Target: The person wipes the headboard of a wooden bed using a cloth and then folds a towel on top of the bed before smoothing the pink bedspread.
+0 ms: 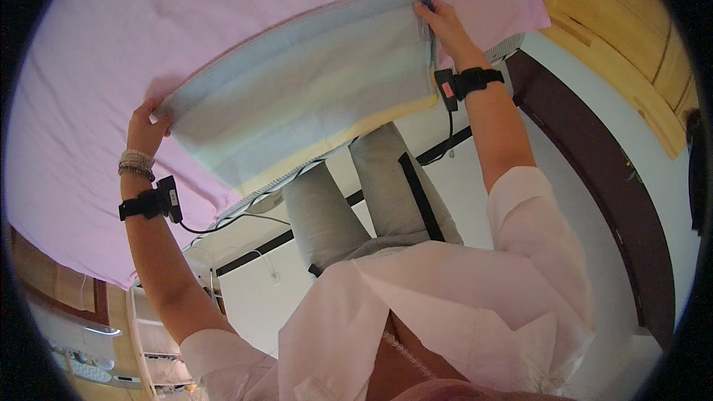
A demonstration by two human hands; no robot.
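A striped cloth (312,83) in pale blue, green, grey and yellow lies spread over the near edge of a bed with a pink sheet (184,16). At the cloth's far left corner, my left hand (149,125) pinches the fabric between thumb and fingers. My right hand (445,28) grips the far right corner, beside a dark blue edge strip. The cloth is stretched between both hands, its yellow edge nearest my legs. Each wrist bears a black strap with a small cabled device.
My legs in grey trousers (323,211) are against the bedside. Cables (245,223) hang along the bed's near edge. A wooden cabinet door (613,16) stands at the upper right. White shelves (161,340) are at the lower left.
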